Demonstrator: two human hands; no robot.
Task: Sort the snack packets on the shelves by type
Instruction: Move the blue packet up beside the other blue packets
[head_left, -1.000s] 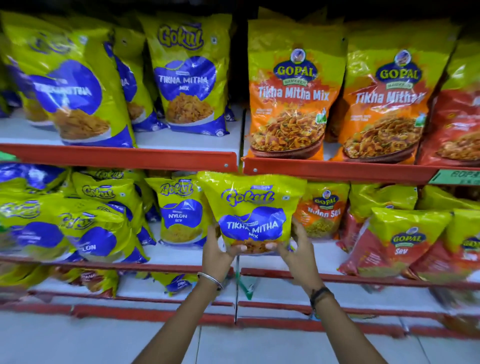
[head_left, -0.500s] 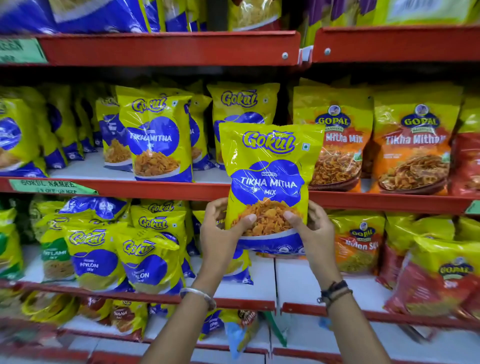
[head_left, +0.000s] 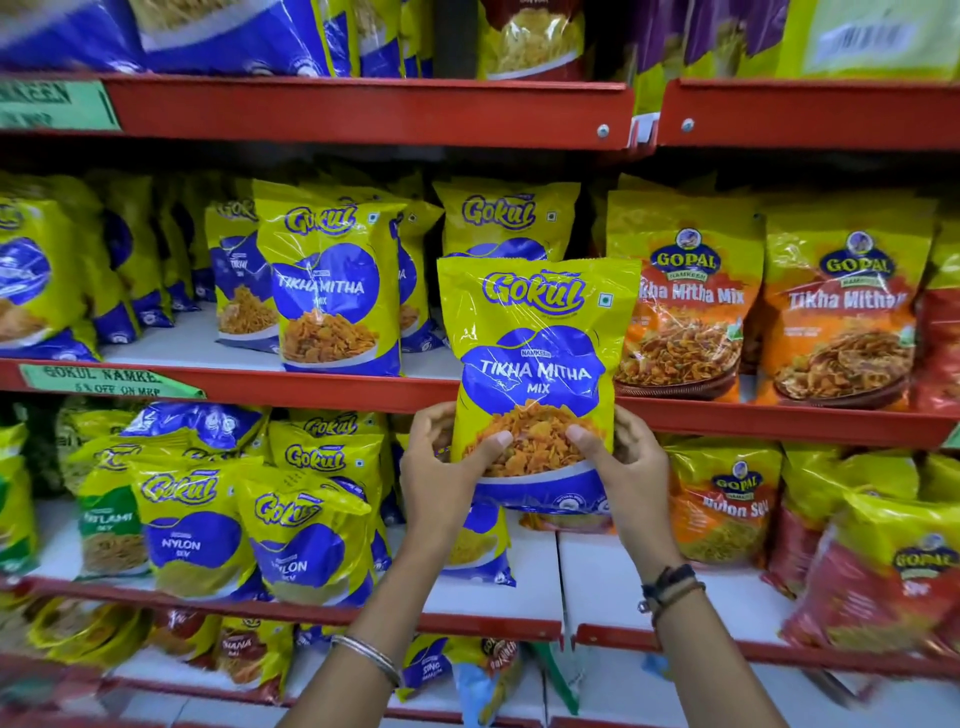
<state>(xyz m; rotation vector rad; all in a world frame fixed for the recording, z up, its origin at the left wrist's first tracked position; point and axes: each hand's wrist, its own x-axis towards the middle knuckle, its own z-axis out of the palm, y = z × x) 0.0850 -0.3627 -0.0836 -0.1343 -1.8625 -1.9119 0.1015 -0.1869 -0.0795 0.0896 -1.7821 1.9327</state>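
Held packet: a glossy yellow-and-blue plastic Gokul Tikha Mitha Mix pouch (head_left: 535, 374), upright at centre frame, its printed face turned to the camera, so the type can be read before shelving.
Where it is: in the air in front of the red metal edge of the middle shelf (head_left: 311, 387), its lower part overlapping that edge; it does not rest on any shelf.
Left hand (head_left: 441, 478): closed on the pouch's lower left corner, thumb across the front, fingers behind; a silver bangle (head_left: 369, 657) sits on the wrist.
Right hand (head_left: 631, 475): closed on the lower right corner in the same way; dark thread bands (head_left: 670, 587) circle the wrist.
Why held so: gripping the bottom with both hands keeps a soft, tall pouch upright and level, ready to be stood on its base.
Matching stock: another yellow-and-blue Gokul Tikha Mitha pouch (head_left: 330, 291) stands on the middle shelf, left of centre, and one more Gokul pouch (head_left: 506, 218) stands just behind the held one.
Likely slot: the white shelf floor between those two, by my judgement.
Neighbours right: orange-and-yellow Gopal Tikha Mitha Mix pouches (head_left: 680, 301) fill the middle shelf at right, the same recipe under another brand.
Below: yellow-and-blue Gokul Nylon Sev pouches (head_left: 192, 525) lean at lower left.
Risk: setting it among the Gopal row by flavour name alone.
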